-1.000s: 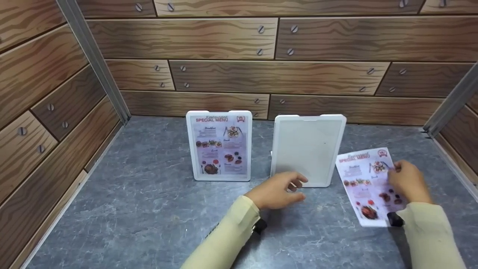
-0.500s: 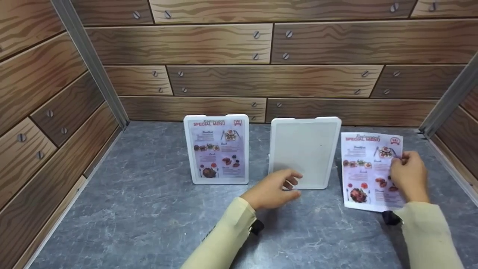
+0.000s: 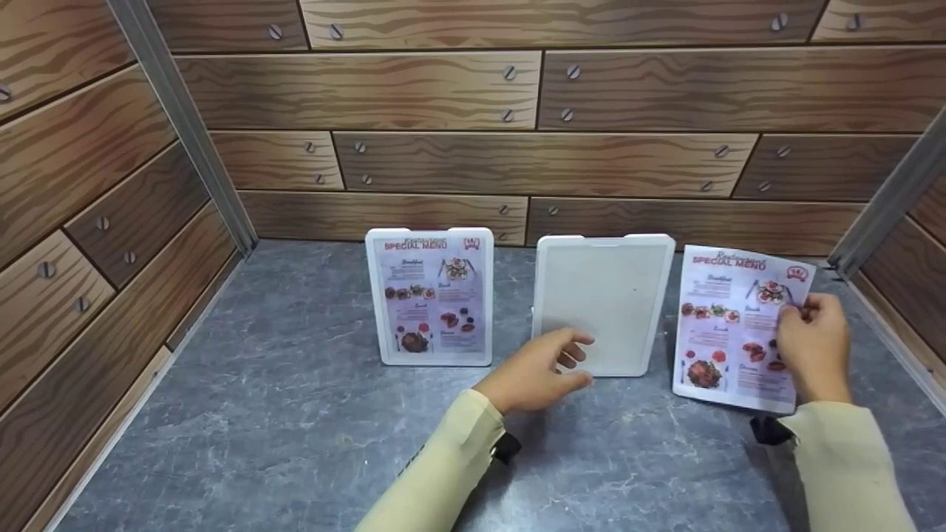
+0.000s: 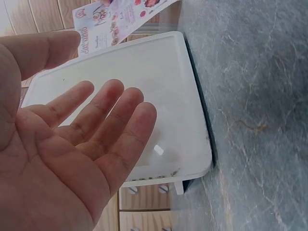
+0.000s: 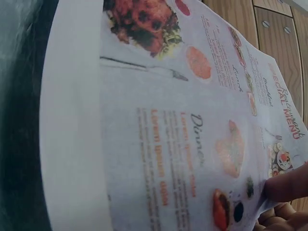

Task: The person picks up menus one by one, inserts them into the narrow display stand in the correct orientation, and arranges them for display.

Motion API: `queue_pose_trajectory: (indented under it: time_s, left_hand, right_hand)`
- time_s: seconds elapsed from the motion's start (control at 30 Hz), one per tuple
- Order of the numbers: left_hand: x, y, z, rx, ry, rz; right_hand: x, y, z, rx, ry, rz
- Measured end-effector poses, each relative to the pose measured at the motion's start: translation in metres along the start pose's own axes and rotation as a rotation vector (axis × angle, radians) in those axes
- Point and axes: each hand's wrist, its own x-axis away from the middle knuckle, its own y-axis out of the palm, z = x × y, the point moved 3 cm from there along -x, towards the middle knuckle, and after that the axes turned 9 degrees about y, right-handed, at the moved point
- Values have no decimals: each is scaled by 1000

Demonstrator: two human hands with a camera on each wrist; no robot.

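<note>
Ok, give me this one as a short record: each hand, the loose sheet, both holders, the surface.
Right hand: pinches menu sheet by its right side
Left hand: holds nothing, before blank holder
Menu sheet: printed side facing head camera; contact with table unclear
Blank holder: upright, no menu showing
Filled holder: upright, menu showing
Table: grey, marbled

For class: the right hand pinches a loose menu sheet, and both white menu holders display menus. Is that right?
Not both: the left holder displays a menu, but the right holder is blank, as the head view shows. The rest stands.
</note>
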Motion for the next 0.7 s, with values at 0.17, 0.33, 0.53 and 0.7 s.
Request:
queue_pose_trajectory:
  time_s: [0.17,0.33,0.53,0.7]
  left_hand:
    - [0,-3,0,5,-6,14]
    - [1,-5,1,21,-10,24]
    - [3,-6,3,33,-13,29]
    - [3,-10,7,62,2,29]
  right_hand:
    - [2,0,-6,-76,24,7]
    - [5,-2,-13,-187,11,32]
    - [10,-3,-19,-289,7,19]
    - [14,-5,-24,-410,5,22]
